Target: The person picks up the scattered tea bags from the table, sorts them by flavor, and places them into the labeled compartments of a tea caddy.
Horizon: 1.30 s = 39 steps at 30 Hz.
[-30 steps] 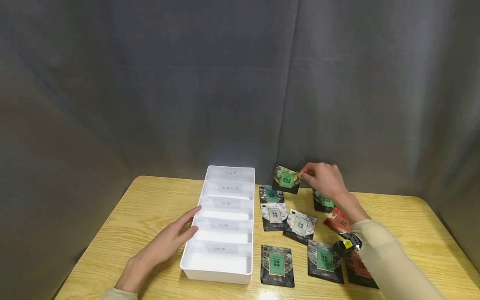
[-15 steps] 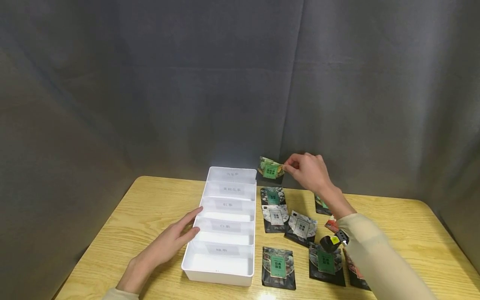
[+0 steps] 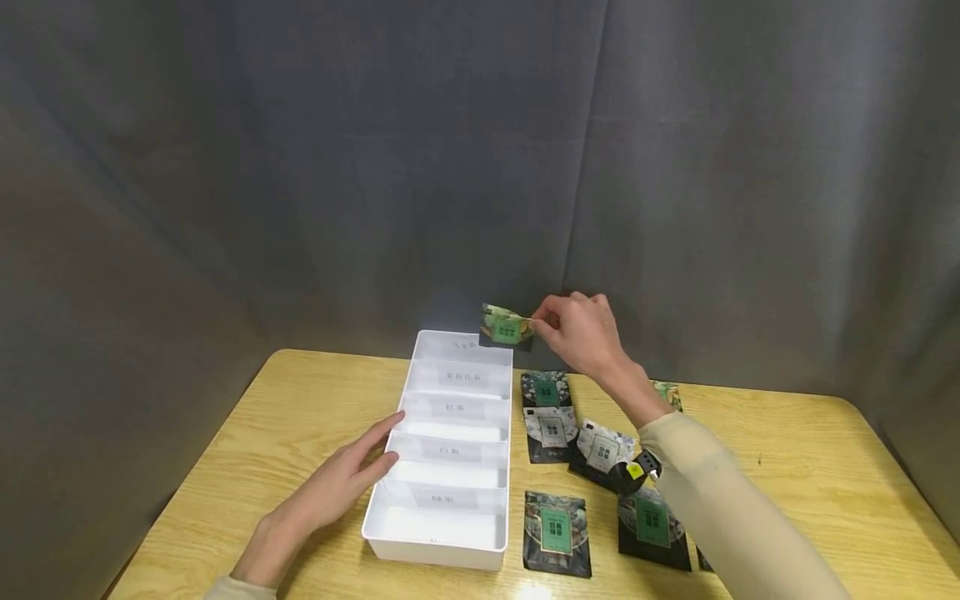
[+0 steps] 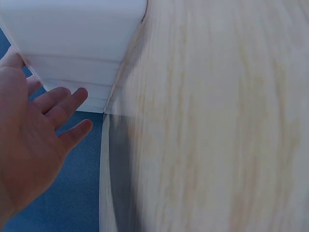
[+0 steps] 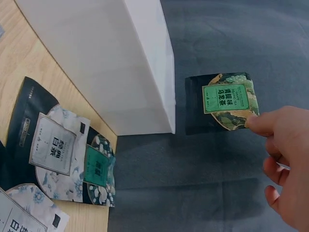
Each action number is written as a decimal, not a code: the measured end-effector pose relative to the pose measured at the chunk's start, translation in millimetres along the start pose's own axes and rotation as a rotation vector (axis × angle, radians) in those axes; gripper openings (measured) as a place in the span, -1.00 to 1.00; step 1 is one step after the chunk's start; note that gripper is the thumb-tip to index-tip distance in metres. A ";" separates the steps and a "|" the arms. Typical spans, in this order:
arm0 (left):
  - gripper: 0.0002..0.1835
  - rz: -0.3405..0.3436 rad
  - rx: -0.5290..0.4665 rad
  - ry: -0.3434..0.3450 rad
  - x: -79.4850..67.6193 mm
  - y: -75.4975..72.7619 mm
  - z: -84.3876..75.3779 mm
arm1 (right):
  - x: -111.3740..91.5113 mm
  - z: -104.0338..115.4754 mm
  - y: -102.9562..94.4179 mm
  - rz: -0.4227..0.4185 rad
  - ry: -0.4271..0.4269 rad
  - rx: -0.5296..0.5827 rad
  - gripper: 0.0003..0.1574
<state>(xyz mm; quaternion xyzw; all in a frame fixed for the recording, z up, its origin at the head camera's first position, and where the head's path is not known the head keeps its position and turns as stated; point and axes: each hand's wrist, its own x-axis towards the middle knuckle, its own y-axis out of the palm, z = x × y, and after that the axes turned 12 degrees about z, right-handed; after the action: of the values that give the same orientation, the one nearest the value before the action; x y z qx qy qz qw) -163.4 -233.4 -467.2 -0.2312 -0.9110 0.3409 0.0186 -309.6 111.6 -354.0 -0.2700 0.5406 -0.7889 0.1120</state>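
Observation:
Thumb and finger of my right hand (image 3: 582, 332) pinch one corner of a green-and-black oolong tea packet (image 3: 506, 327). The packet hangs in the air by the far right corner of a white divided box (image 3: 437, 553); its label (image 5: 225, 98) shows plainly in the right wrist view. My left hand (image 3: 341, 482) rests against the box's left side with its fingers extended. In the left wrist view that hand (image 4: 38, 121) lies along the box wall (image 4: 77, 34), its fingers spread. Each of the several compartments bears a paper label.
Right of the box lie a dark floral packet (image 3: 546, 388), two white-labelled packets (image 3: 551, 431) and two green-labelled packets (image 3: 557, 533). Part of another packet (image 3: 669, 393) shows behind my right forearm. A grey curtain (image 3: 450, 167) hangs behind the wooden table (image 3: 300, 417).
My right hand has carried the tea packet left and slightly up, from above the other packets to the box's far right corner. My left hand has stayed on the box.

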 end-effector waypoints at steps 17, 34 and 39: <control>-0.39 0.008 -0.022 -0.006 -4.3 2.0 -1.5 | 10.4 23.5 36.9 -0.017 -0.029 -0.040 -0.90; -0.38 0.010 -0.026 0.008 -5.4 2.2 -3.5 | -3.6 17.2 69.5 0.002 -0.061 -0.105 -0.82; -0.38 0.016 -0.033 0.002 -5.1 2.1 -3.5 | -7.9 16.4 75.1 0.027 -0.060 -0.122 -0.88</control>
<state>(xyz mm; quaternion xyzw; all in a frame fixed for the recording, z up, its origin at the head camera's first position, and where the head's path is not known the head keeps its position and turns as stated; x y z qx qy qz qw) -157.4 -232.1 -465.2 -0.2390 -0.9147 0.3257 0.0129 -302.7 73.0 -420.5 -0.2925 0.5876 -0.7445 0.1221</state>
